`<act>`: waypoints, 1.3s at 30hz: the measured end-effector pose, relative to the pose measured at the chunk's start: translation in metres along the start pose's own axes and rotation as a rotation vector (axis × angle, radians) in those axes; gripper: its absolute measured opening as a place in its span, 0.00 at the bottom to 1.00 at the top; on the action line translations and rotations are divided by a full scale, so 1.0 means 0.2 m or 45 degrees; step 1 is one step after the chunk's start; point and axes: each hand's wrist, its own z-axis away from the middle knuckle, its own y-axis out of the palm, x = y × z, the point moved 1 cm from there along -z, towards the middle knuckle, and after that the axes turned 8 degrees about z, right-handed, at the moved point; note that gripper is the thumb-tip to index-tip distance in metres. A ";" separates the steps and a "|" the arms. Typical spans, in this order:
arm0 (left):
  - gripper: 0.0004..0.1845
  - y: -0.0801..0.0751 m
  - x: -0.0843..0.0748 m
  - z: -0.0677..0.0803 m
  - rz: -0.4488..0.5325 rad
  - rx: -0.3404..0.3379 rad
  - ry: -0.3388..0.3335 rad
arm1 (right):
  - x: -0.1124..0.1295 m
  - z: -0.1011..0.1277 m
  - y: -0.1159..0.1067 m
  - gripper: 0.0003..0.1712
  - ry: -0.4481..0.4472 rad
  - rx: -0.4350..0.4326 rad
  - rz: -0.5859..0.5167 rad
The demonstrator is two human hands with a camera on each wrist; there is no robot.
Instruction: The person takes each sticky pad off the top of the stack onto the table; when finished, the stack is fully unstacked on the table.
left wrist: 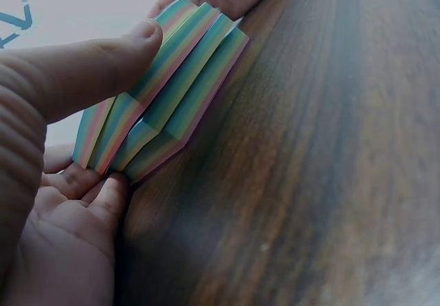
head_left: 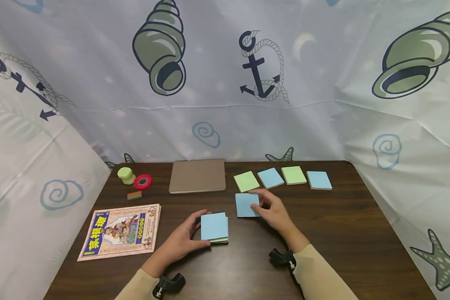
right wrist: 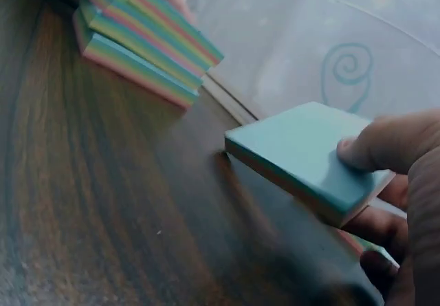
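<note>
My left hand [head_left: 179,242] grips a stack of square sticky note pads [head_left: 214,226], blue on top, its thumb along the near side. Striped layers show on the stack's edges [left wrist: 172,86] in the left wrist view, where several pads lie slightly out of line. A single blue sticky note pad [head_left: 246,205] is pinched by my right hand [head_left: 275,211], thumb on top and fingers beneath. In the right wrist view this pad [right wrist: 302,144] is held over the dark table. Beyond it, a green pad [head_left: 246,181] starts a row along the back.
The row continues with a blue pad [head_left: 271,178], a green pad [head_left: 293,175] and another blue pad [head_left: 319,180]. A brown notebook [head_left: 197,177] lies at the back. To the left are an illustrated book [head_left: 120,231], a red ring [head_left: 142,181], a pale green round container [head_left: 126,175] and a small striped block [head_left: 134,195].
</note>
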 end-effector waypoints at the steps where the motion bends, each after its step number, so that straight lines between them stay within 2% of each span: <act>1: 0.56 0.00 0.00 0.00 -0.003 -0.001 0.001 | 0.00 -0.01 0.00 0.24 0.022 0.010 0.037; 5: 0.55 -0.01 0.00 0.00 -0.011 -0.011 0.004 | 0.01 -0.02 0.02 0.23 0.106 0.021 0.159; 9: 0.56 0.00 0.00 0.00 -0.003 -0.008 0.003 | 0.00 -0.02 0.03 0.23 0.129 0.029 0.250; 15: 0.55 0.01 0.01 0.01 0.017 0.000 0.022 | 0.00 -0.02 0.05 0.23 0.172 0.111 0.425; 18: 0.54 0.01 0.01 0.00 0.018 0.010 0.036 | 0.00 -0.02 0.06 0.23 0.192 0.100 0.461; 24: 0.54 0.01 0.00 0.01 0.015 0.006 0.028 | 0.03 -0.02 0.07 0.23 0.195 0.033 0.450; 31: 0.56 0.01 0.00 0.01 0.009 -0.003 0.007 | 0.02 -0.02 0.07 0.21 0.134 -0.004 0.432; 39: 0.54 0.01 -0.01 0.00 0.005 -0.021 -0.010 | 0.04 -0.01 0.06 0.15 0.008 -0.097 0.193</act>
